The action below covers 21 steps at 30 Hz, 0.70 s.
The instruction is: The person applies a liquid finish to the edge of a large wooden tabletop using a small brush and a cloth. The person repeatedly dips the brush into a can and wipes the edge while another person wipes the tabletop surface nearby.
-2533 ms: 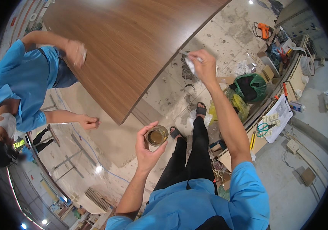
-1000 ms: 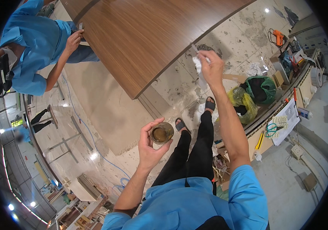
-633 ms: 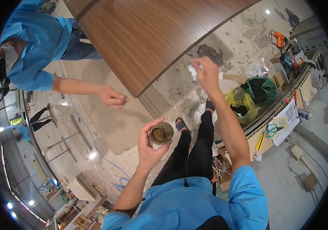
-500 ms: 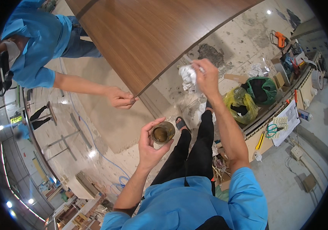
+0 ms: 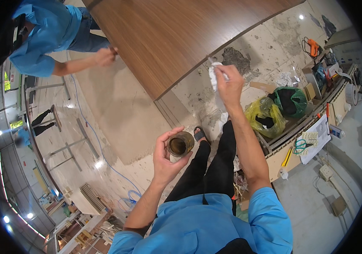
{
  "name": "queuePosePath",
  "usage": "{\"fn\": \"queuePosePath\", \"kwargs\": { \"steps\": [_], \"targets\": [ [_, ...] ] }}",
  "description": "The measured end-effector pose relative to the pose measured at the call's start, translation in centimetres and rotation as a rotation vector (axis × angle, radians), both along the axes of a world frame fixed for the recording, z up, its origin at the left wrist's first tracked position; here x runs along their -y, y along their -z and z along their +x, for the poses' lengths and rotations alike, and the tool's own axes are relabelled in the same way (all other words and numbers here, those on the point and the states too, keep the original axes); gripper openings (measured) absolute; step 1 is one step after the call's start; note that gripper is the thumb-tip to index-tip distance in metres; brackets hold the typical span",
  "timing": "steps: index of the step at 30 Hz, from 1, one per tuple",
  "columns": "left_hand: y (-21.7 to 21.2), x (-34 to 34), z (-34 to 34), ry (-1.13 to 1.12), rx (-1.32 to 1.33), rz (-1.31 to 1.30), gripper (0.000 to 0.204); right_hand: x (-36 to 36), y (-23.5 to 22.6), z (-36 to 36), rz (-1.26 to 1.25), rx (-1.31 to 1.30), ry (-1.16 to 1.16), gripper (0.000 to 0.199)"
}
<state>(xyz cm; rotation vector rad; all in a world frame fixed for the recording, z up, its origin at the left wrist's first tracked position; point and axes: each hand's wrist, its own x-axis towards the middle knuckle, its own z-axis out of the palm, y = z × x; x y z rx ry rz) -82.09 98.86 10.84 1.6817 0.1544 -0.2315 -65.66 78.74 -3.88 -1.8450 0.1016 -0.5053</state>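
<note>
“So, how far along are you on your end?”

“Under way, I'd judge, and not finished. The fingers of my left hand point(image 5: 167, 163) curl around an uncapped jar point(image 5: 182, 144) with something brown inside; it sits below the panel's corner in my view, apart from it. My right hand point(image 5: 231, 86) pinches a white wad point(image 5: 213, 78) and a thin pale strip point(image 5: 211, 60) by the long edge of the wood-grain panel point(image 5: 164, 42).”

“Touching it?”

“The strip's tip seems to meet the edge, though from this angle I can't be certain of contact.”

“What's done, what's left?”

“The jar is uncovered and the wad is in my grasp, so the setting-up looks done. The panel's visible face looks evenly brown. How much of that edge is finished, I can't tell; I judge some remains. A co-worker point(image 5: 54, 27) in blue is at the panel's left edge.”

“Any brands or writing?”

“None legible. On the worktop point(image 5: 276, 167) lies a printed sheet point(image 5: 324, 133), its lines too small to make out. The white bottle point(image 5: 337, 131) beside it has a label I can't read, and I see no lettering on the jar.”
</note>
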Motion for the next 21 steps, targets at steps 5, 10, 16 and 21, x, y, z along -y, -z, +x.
{"fn": "queuePosePath", "kwargs": {
  "steps": [5, 10, 16, 21],
  "targets": [
    [-0.1, -0.2, -0.2, -0.007, -0.014, 0.003, 0.076, -1.5, -0.2, -0.9, -0.067, -0.04, -0.134, 0.009],
    [-0.2, -0.5, -0.6, -0.044, -0.032, -0.009, 0.075, -2.5, -0.5, -1.5, 0.07, -0.045, 0.015, 0.008],
    [-0.3, -0.9, -1.1, -0.069, -0.038, -0.025, 0.074, -4.0, -0.7, -2.8, -0.029, -0.033, -0.112, 0.01],
    [-0.4, -1.6, -1.3, -0.064, -0.032, 0.002, 0.074, -5.1, -0.7, -3.4, 0.033, -0.035, -0.126, 0.011]
  ]
}}
